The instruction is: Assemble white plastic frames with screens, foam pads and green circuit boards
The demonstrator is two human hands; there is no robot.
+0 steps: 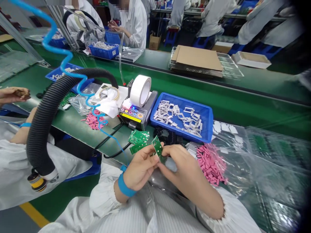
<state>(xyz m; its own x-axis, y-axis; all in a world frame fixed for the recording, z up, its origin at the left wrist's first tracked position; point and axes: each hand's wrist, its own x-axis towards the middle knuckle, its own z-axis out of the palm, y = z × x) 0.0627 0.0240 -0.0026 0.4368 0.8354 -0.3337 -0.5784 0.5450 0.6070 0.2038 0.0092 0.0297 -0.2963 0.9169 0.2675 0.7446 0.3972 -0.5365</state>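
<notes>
Between my hands a small green circuit board (pixel 156 147) is held up, tilted, over the front edge of the bench. My left hand (pixel 143 166), with a blue strap at the wrist, pinches the board's lower left side. The fingers of my right hand (pixel 178 163) close on its right edge; whether they also hold a small part is hidden. Just behind lie more green circuit boards (pixel 139 137), beside a cluster of black parts (pixel 167 136). To the right of my right hand is a pile of pink pieces (pixel 210 163).
A blue bin (pixel 209 124) of white frames stands ahead, beside a tape dispenser (pixel 136 113) carrying a white tape roll (pixel 139 90). A black ribbed hose (pixel 46 113) and a coiled blue cord (pixel 66 61) cross the left. Plastic trays (pixel 279 155) lie right. A co-worker's hand (pixel 20 94) is left.
</notes>
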